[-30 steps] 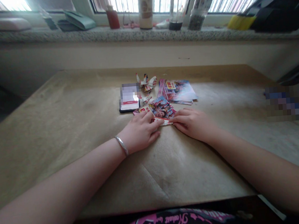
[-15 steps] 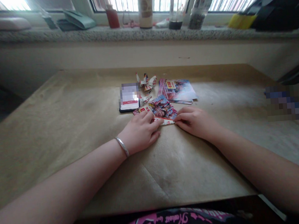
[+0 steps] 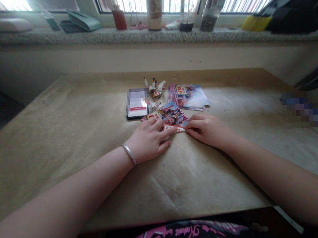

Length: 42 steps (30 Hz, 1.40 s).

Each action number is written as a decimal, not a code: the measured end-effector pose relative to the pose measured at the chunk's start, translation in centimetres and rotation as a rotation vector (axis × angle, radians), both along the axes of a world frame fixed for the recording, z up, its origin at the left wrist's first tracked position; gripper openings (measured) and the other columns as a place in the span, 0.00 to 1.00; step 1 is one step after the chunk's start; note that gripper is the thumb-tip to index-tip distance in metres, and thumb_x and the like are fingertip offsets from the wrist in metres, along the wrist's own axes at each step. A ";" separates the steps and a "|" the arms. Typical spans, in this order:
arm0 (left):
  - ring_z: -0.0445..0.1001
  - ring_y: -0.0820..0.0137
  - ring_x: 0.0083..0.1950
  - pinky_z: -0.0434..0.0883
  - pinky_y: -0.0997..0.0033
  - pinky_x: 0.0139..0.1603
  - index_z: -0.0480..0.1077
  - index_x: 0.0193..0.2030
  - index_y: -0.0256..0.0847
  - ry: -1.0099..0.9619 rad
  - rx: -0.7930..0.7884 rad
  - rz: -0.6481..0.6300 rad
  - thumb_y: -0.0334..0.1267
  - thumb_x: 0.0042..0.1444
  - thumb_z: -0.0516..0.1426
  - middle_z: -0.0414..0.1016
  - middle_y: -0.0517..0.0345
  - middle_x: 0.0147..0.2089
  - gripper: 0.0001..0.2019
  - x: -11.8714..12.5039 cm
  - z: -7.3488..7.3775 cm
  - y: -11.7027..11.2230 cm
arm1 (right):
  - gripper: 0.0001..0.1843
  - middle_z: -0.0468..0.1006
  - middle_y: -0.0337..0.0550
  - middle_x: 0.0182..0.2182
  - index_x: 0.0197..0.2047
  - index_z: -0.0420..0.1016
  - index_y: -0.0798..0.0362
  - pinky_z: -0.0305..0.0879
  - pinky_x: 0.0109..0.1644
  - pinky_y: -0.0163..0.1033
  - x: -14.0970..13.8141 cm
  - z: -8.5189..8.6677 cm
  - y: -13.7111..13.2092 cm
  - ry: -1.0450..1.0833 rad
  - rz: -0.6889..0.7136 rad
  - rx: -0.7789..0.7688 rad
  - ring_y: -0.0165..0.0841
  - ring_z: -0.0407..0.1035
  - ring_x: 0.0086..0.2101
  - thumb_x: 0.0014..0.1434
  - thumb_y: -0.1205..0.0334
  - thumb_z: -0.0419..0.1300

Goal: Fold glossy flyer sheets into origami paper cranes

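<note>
Sheet: the printed paper sheet lies flat on the table, just above the middle of the frame. Its long axis runs left to right, dipping a little toward the right.
Direction from my hands: it sits just beyond my fingertips, toward the top of the frame. Its near edge lies under them.
Left hand: my left hand comes in from the lower left with loosely spread fingers. The forefinger is laid along the sheet's near edge and presses it down; it grips nothing.
Right hand: my right hand comes in from the lower right, fingertips bunched narrow at the sheet's near right corner. I cannot tell whether they pinch the corner or only press on it.
Nearer hand: both touch the sheet, but the left covers more of it; the right meets only the corner.
Around it: a phone lies just left of the sheet, a small folded paper figure beyond it, and a stack of leaflets to the upper right.
Change from earlier: very little. Both hands stay on the near edge, my right fingertips have crept slightly rightward toward the corner, and the sheet has not shifted.
</note>
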<state>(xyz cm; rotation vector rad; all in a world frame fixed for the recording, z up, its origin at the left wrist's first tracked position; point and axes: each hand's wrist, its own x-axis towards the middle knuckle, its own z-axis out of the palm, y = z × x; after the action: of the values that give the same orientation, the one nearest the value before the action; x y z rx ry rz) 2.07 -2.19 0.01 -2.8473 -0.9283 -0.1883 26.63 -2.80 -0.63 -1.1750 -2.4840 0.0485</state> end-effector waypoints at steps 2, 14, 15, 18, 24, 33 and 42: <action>0.63 0.56 0.54 0.62 0.53 0.57 0.61 0.64 0.50 -0.002 0.001 0.005 0.49 0.63 0.48 0.66 0.48 0.53 0.23 -0.1 -0.1 0.0 | 0.10 0.77 0.47 0.33 0.35 0.79 0.54 0.66 0.41 0.38 0.0 0.0 0.0 -0.012 -0.001 0.000 0.34 0.71 0.35 0.61 0.64 0.56; 0.62 0.56 0.55 0.62 0.54 0.58 0.61 0.64 0.49 -0.017 -0.040 0.035 0.50 0.63 0.47 0.65 0.48 0.54 0.24 0.0 -0.4 -0.3 | 0.10 0.78 0.46 0.35 0.37 0.80 0.52 0.66 0.44 0.39 0.1 -0.2 0.0 -0.024 0.026 0.076 0.35 0.70 0.37 0.60 0.65 0.56; 0.62 0.56 0.55 0.62 0.54 0.58 0.62 0.64 0.49 -0.018 -0.039 0.035 0.50 0.63 0.47 0.65 0.48 0.53 0.24 0.0 -0.4 -0.3 | 0.10 0.78 0.45 0.37 0.39 0.80 0.51 0.66 0.44 0.39 0.1 -0.3 -0.1 -0.034 0.042 0.089 0.35 0.70 0.38 0.60 0.65 0.56; 0.62 0.55 0.55 0.63 0.54 0.57 0.62 0.63 0.49 -0.014 -0.037 0.039 0.49 0.63 0.48 0.66 0.47 0.52 0.23 0.1 -0.3 -0.3 | 0.13 0.79 0.44 0.40 0.43 0.79 0.48 0.66 0.44 0.39 0.2 -0.4 -0.1 -0.076 0.078 0.100 0.35 0.69 0.39 0.62 0.66 0.54; 0.63 0.55 0.54 0.63 0.53 0.56 0.63 0.62 0.50 -0.018 -0.022 0.036 0.49 0.62 0.48 0.66 0.47 0.52 0.23 0.2 -0.1 -0.3 | 0.14 0.79 0.44 0.41 0.44 0.79 0.48 0.66 0.44 0.39 0.1 -0.2 -0.2 -0.089 0.075 0.094 0.35 0.69 0.39 0.63 0.65 0.53; 0.63 0.56 0.54 0.62 0.54 0.58 0.64 0.62 0.49 -0.001 0.008 0.024 0.49 0.62 0.48 0.66 0.47 0.52 0.23 0.2 -0.1 -0.2 | 0.15 0.79 0.43 0.41 0.43 0.80 0.48 0.66 0.43 0.38 0.3 -0.1 -0.1 -0.095 0.108 0.088 0.34 0.71 0.39 0.62 0.66 0.52; 0.63 0.56 0.54 0.62 0.53 0.59 0.64 0.62 0.48 -0.007 -0.001 0.028 0.49 0.62 0.48 0.66 0.47 0.52 0.23 0.2 -0.1 -0.2 | 0.15 0.79 0.43 0.43 0.45 0.78 0.47 0.65 0.42 0.38 0.6 0.4 0.0 -0.176 0.147 0.115 0.34 0.70 0.40 0.61 0.66 0.52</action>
<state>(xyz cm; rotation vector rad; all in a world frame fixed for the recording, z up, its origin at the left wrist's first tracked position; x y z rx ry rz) 2.26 -2.44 -0.07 -2.8339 -0.9697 -0.1945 27.24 -2.85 -0.25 -0.9859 -2.6832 -0.1624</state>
